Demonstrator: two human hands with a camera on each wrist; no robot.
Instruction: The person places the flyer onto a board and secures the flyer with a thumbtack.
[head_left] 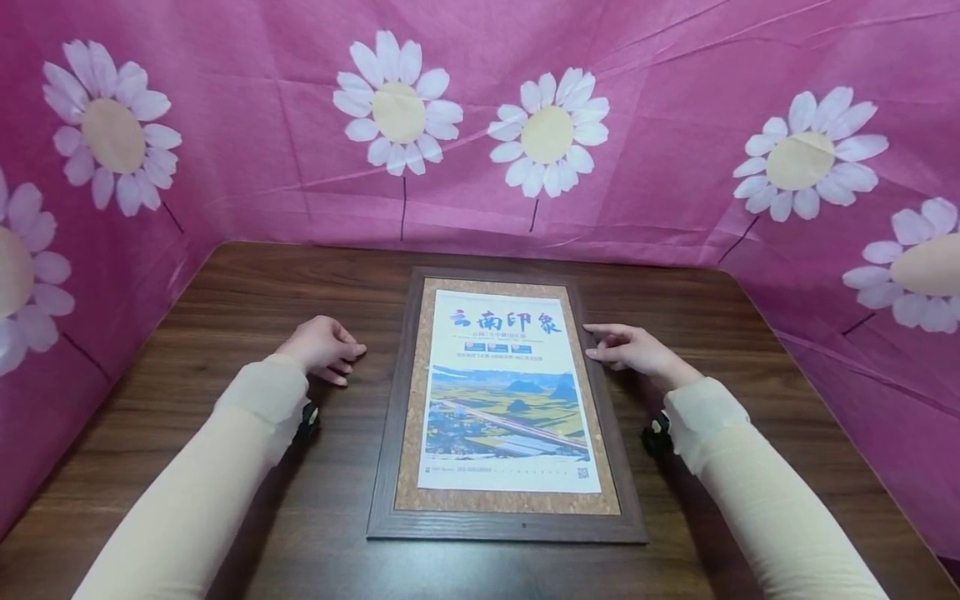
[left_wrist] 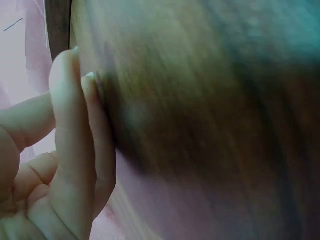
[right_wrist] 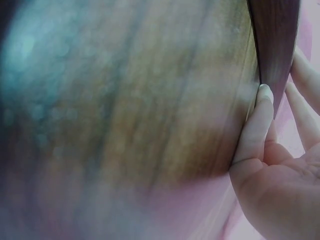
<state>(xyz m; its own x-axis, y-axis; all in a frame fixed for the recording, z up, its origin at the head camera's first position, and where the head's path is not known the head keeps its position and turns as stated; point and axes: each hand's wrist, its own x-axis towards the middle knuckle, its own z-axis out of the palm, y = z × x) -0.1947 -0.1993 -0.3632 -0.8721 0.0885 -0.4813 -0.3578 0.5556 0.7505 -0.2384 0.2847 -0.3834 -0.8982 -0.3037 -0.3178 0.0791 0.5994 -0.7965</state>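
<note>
A framed cork board [head_left: 442, 502] with a dark wood border lies in the middle of the table. On its cork is a white poster [head_left: 504, 417] with large Chinese characters above a landscape picture. My right hand [head_left: 641, 352] is at the board's right edge, its nearly straight fingers touching the border [right_wrist: 280, 40]. The thumb [right_wrist: 260, 115] is low against the border's side in the right wrist view. Left of the board, apart from it, my left hand [head_left: 321, 346] is close to the tabletop with loosely bent fingers [left_wrist: 72, 125] and holds nothing.
The dark wood-grain table [head_left: 315, 542] extends around the board. Behind it and at both sides hangs a pink cloth [head_left: 300, 167] printed with white daisies. A small dark device [head_left: 306, 421] is worn at the left wrist, another [head_left: 657, 435] at the right.
</note>
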